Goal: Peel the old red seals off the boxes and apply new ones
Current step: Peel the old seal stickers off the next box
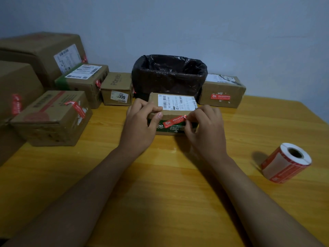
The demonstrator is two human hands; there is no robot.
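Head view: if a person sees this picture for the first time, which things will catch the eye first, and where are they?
First, the two hands at the centre: the left hand holds the small box while the right hand pinches one end of its red seal. Next, the roll of red seals lies on the yellow table at the right. Behind the box stands a bin lined with a black bag.

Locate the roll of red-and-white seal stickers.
The roll of red-and-white seal stickers lies on the yellow wooden table, right of the right hand.
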